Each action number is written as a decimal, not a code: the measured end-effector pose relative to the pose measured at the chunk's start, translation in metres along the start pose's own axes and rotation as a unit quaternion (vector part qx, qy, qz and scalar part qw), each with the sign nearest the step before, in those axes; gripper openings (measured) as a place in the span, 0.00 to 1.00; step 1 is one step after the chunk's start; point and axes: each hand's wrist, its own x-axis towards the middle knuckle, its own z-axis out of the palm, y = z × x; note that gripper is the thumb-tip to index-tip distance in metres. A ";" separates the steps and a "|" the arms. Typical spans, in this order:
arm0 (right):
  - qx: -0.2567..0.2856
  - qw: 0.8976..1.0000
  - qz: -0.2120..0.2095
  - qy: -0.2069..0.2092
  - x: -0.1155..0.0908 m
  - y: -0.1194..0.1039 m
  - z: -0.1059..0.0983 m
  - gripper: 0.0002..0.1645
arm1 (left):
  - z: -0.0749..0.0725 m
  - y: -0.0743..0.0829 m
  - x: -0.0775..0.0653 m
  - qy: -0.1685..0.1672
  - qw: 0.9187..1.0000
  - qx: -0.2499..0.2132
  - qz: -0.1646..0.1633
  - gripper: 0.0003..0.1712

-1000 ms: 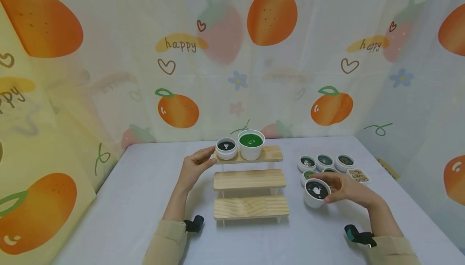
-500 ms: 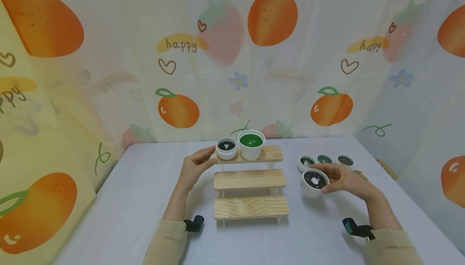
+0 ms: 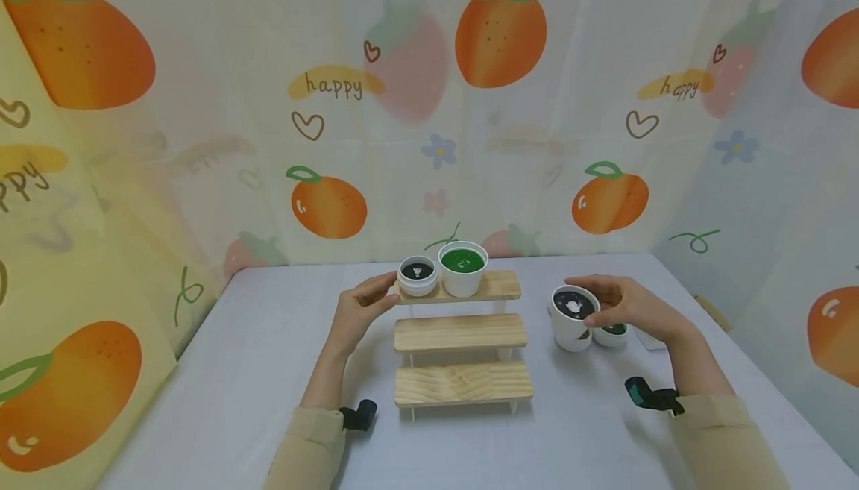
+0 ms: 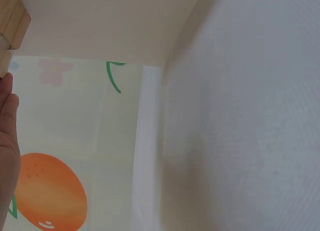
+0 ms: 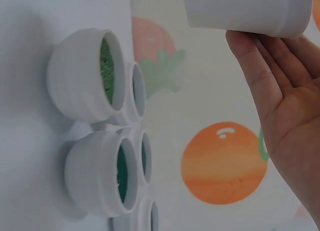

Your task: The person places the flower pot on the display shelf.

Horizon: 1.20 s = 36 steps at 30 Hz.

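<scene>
My left hand (image 3: 361, 305) holds its thumb and fingertips against the left end of the top board (image 3: 503, 285) of a three-step wooden stand. Close by on that board are a low white tub (image 3: 417, 287) with dark contents and a taller white cup (image 3: 463, 285) with bright green contents. In the left wrist view, straight fingers reach the board's end. My right hand (image 3: 627, 305) grips a white cup (image 3: 567, 330) with black contents and a white patch on top. Held upright, it overlaps the small tubs behind it. The right wrist view shows it raised beside several tubs.
White tubs with green contents, among them a nearer tub (image 5: 80, 81) and another tub (image 5: 95, 173), stand on the white table (image 3: 268, 341) at right. The middle board (image 3: 463, 332) and bottom board (image 3: 463, 382) step toward the front. A fruit-print curtain (image 3: 403, 139) closes the back.
My right hand has lifted the black-topped cup up and slightly left and away, so it covers more of the tubs. My left hand has stayed at the stand.
</scene>
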 end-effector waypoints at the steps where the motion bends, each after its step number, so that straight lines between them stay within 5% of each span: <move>1: -0.002 1.000 0.003 0.001 0.002 -0.002 -0.001 0.40 | 0.000 0.000 0.000 0.000 1.000 0.000 0.000 0.26; 8: -0.038 0.998 0.038 0.022 0.013 -0.021 -0.003 0.41 | -0.001 0.000 -0.001 -0.002 1.000 0.005 -0.002 0.26; 19: -0.010 0.999 -0.015 0.028 0.033 -0.043 -0.006 0.41 | -0.001 0.000 -0.001 -0.001 1.000 0.000 -0.004 0.25; 36: -0.012 0.998 -0.022 0.055 0.054 -0.062 0.005 0.39 | -0.001 -0.002 0.000 -0.002 1.000 -0.001 -0.002 0.25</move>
